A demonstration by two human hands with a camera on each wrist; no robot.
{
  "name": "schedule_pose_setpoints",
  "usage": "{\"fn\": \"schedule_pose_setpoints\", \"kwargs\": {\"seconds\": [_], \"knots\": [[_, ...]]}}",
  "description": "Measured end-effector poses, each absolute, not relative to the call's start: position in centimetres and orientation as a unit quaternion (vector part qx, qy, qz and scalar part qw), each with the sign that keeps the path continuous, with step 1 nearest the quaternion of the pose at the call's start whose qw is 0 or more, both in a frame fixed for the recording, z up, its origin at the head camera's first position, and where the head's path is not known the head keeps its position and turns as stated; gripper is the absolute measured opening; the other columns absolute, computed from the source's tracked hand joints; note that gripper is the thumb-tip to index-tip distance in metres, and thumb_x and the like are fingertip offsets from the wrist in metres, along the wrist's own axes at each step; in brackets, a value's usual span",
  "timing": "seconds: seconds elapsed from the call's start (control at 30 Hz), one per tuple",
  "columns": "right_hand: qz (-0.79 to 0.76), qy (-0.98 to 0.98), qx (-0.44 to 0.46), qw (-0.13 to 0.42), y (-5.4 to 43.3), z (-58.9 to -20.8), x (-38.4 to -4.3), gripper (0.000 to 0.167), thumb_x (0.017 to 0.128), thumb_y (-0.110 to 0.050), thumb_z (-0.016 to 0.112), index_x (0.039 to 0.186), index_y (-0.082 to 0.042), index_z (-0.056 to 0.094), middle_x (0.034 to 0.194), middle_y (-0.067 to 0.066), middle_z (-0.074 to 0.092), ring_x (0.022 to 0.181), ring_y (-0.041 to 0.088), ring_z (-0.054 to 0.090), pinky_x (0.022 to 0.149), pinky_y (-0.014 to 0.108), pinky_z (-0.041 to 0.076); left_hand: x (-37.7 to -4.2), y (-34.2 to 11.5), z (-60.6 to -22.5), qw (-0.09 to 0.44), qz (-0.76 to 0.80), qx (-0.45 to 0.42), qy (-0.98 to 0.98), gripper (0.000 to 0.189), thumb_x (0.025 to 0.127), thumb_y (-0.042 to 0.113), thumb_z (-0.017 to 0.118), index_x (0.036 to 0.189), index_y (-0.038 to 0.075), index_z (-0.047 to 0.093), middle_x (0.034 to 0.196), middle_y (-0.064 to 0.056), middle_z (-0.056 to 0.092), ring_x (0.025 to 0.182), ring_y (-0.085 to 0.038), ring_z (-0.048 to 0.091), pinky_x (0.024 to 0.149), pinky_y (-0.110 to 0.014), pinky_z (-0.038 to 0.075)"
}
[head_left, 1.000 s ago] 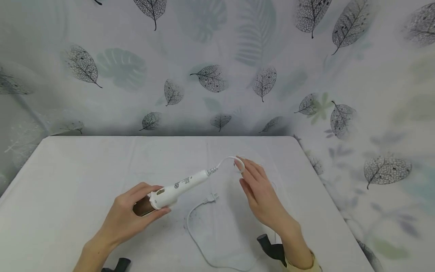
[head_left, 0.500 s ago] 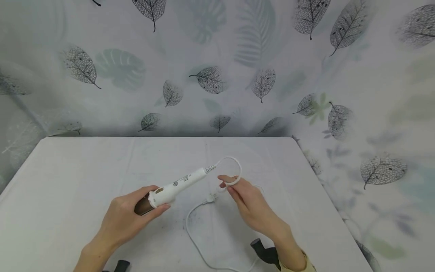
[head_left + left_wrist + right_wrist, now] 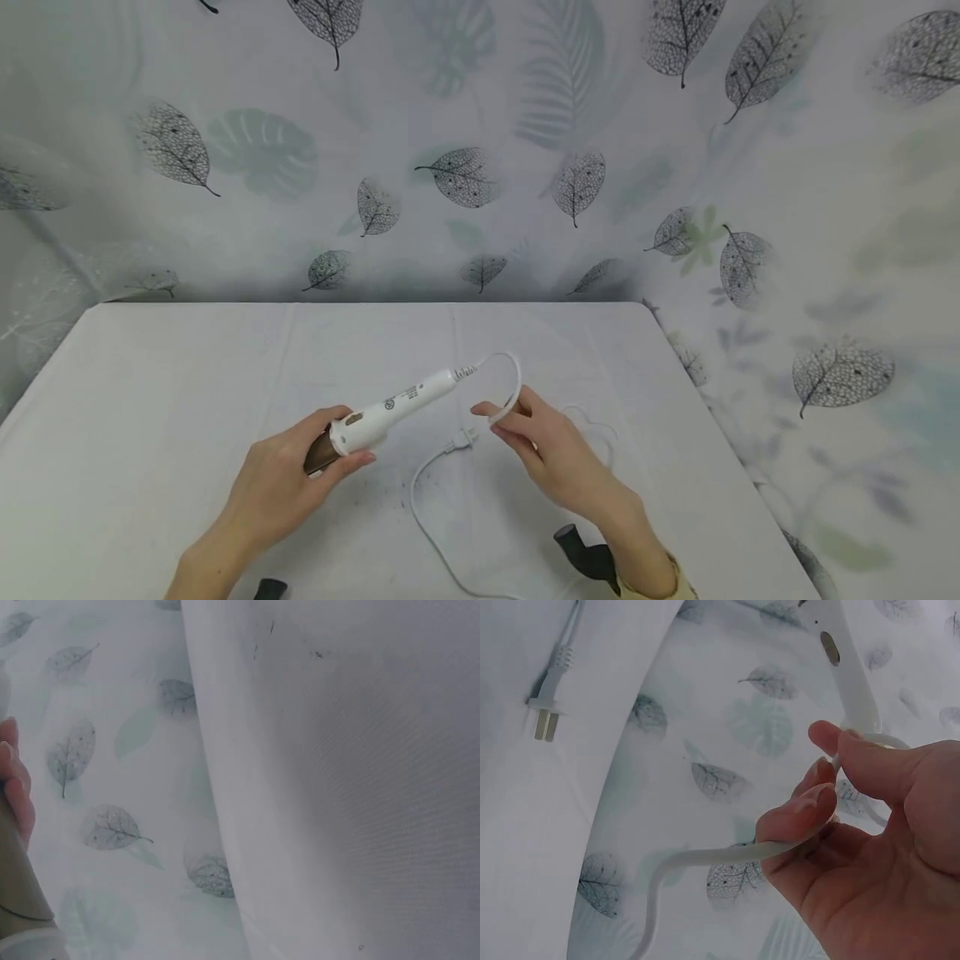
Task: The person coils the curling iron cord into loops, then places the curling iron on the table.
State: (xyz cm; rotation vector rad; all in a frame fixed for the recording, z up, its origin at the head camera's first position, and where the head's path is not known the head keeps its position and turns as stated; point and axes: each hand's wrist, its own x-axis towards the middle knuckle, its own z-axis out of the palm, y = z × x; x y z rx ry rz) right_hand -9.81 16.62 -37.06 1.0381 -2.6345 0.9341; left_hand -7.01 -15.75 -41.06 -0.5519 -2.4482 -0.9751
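My left hand [image 3: 281, 479] grips a curling iron [image 3: 397, 408] by its brown barrel end, thumb below and fingers above. Its white handle slants up to the right. The left wrist view shows only fingertips [image 3: 16, 780] on the brown barrel [image 3: 19, 885] at the left edge. My right hand [image 3: 562, 458] holds the white cord [image 3: 513, 379] that loops from the handle's end. In the right wrist view the cord [image 3: 705, 857] passes through the curled fingers of the right hand [image 3: 877, 847], thumb against forefinger. The two-pin plug [image 3: 461, 440] lies on the table between the hands.
The white-covered table [image 3: 187, 358] meets a leaf-patterned backdrop [image 3: 480, 108] behind and at the right. More cord [image 3: 435, 533] curves over the table toward the front. Dark curved mounts [image 3: 588, 554] sit by both wrists.
My right hand has moved left and slightly down, closing its fingers on the cord. The cord's loop has shifted left. My left hand and the curling iron stay nearly still.
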Motion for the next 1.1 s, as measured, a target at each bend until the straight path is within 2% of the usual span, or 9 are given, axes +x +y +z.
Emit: {"fn": "schedule_pose_setpoints", "kwargs": {"seconds": [0.1,0.23,0.37,0.53,0.7,0.8,0.9,1.0,1.1], "knots": [[0.301,-0.873,0.375,0.079,16.3,-37.2,-9.6,0.042,0.095,-0.004,0.065,0.135,-0.017,0.063,0.094,-0.005,0.051,0.078,0.005,0.045,0.066,0.017,0.043,-7.0,-15.6,-41.2,0.235,-0.335,-0.208,-0.888,0.052,0.070,0.027,0.091,0.115,0.015,0.066,0.082,0.016,0.067,0.064,0.009,0.054,0.058,-0.012,0.043],[0.300,-0.859,0.411,0.064,15.7,-37.5,-9.4,0.043,0.097,-0.003,0.063,0.137,-0.017,0.061,0.095,-0.004,0.051,0.079,0.005,0.044,0.068,0.016,0.043,-7.0,-15.2,-41.5,0.250,-0.304,-0.221,-0.892,0.054,0.068,0.032,0.092,0.113,0.012,0.068,0.090,0.009,0.073,0.068,0.005,0.058,0.061,-0.015,0.048],[0.298,-0.861,0.411,0.025,15.2,-37.8,-9.2,0.044,0.099,-0.001,0.058,0.138,-0.020,0.060,0.100,-0.004,0.053,0.081,0.006,0.047,0.070,0.017,0.045,-6.8,-15.0,-41.5,0.243,-0.315,-0.231,-0.888,0.051,0.068,0.034,0.092,0.110,0.016,0.069,0.091,0.011,0.073,0.070,0.005,0.061,0.062,-0.015,0.048],[0.316,-0.869,0.379,-0.041,15.3,-38.2,-9.1,0.030,0.097,0.002,0.057,0.121,-0.011,0.069,0.116,0.004,0.067,0.098,0.010,0.064,0.081,0.023,0.053,-6.4,-15.0,-41.2,0.213,-0.354,-0.260,-0.873,0.044,0.069,0.028,0.092,0.107,0.018,0.070,0.092,0.012,0.073,0.072,0.009,0.062,0.063,-0.011,0.048],[0.394,-0.837,0.364,-0.108,15.3,-38.5,-9.3,0.025,0.101,-0.003,0.055,0.121,-0.008,0.069,0.105,0.001,0.071,0.083,0.003,0.060,0.072,0.020,0.053,-5.9,-15.0,-41.1,0.182,-0.373,-0.294,-0.861,0.037,0.073,0.027,0.089,0.104,0.020,0.070,0.091,0.014,0.072,0.070,0.011,0.058,0.063,-0.010,0.047],[0.400,-0.825,0.390,-0.091,15.2,-38.9,-9.6,0.024,0.100,-0.002,0.057,0.119,-0.012,0.068,0.093,-0.004,0.070,0.076,0.001,0.055,0.067,0.017,0.050,-5.8,-14.9,-41.1,0.177,-0.377,-0.300,-0.858,0.034,0.075,0.031,0.088,0.102,0.022,0.070,0.086,0.018,0.068,0.066,0.011,0.053,0.060,-0.010,0.043],[0.363,-0.841,0.396,-0.069,15.2,-39.0,-9.9,0.012,0.098,-0.004,0.061,0.096,-0.014,0.067,0.076,-0.007,0.062,0.066,-0.002,0.046,0.059,0.013,0.041,-5.8,-14.9,-41.0,0.170,-0.386,-0.307,-0.853,0.030,0.077,0.033,0.087,0.099,0.023,0.070,0.079,0.022,0.063,0.060,0.013,0.045,0.056,-0.008,0.038],[0.323,-0.862,0.389,-0.043,15.4,-39.0,-10.2,0.021,0.101,-0.015,0.060,0.080,-0.018,0.057,0.066,-0.012,0.050,0.060,-0.002,0.038,0.055,0.014,0.034,-5.8,-15.0,-40.8,0.155,-0.381,-0.309,-0.858,0.026,0.078,0.036,0.086,0.095,0.026,0.069,0.068,0.026,0.051,0.056,0.015,0.034,0.052,-0.006,0.032],[0.296,-0.874,0.386,0.001,15.7,-39.0,-10.5,0.025,0.099,-0.028,0.063,0.076,-0.020,0.057,0.063,-0.015,0.046,0.058,-0.002,0.037,0.062,0.019,0.040,-5.7,-15.1,-40.5,0.135,-0.361,-0.301,-0.873,0.023,0.078,0.041,0.085,0.091,0.031,0.068,0.062,0.029,0.039,0.055,0.015,0.027,0.050,-0.005,0.027]]}}
